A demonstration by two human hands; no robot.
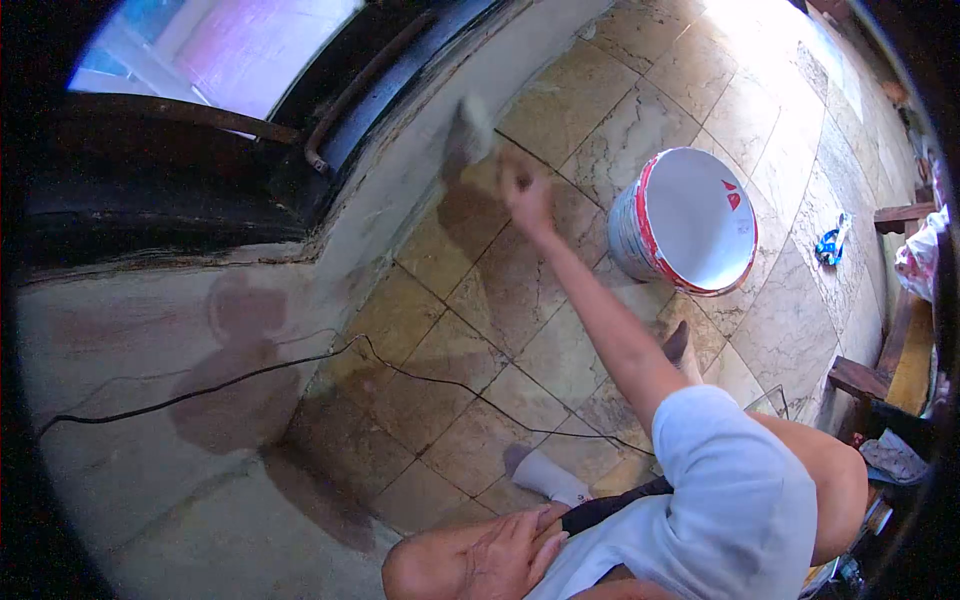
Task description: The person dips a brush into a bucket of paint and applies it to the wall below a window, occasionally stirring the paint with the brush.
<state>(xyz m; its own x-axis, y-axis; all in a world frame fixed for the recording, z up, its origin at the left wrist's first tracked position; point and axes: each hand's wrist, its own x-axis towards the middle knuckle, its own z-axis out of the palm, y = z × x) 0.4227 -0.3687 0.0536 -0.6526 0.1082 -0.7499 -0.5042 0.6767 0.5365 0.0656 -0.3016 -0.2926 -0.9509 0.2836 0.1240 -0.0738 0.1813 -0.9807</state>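
My right hand (527, 190) is stretched out toward the base of the wall, its fingers curled closed. Just past the fingers a pale grey-white blurred thing (478, 122) shows against the wall. It seems to be in that hand, but motion blur hides its kind. My left hand (510, 550) lies flat on my bent left knee, fingers stretched out and holding nothing. To the right of my outstretched forearm a white bucket (700, 215) with a red rim band stands on the floor. Its inside is white with a small red mark.
A thin black cable (440, 378) runs across the tiled floor (555, 330) from the wall (150, 340). Wooden furniture (905, 350) with a plastic bag (918, 262) stands on the right. A blue-and-white wrapper (830, 245) lies near it. A dark ledge (150, 190) borders the upper left.
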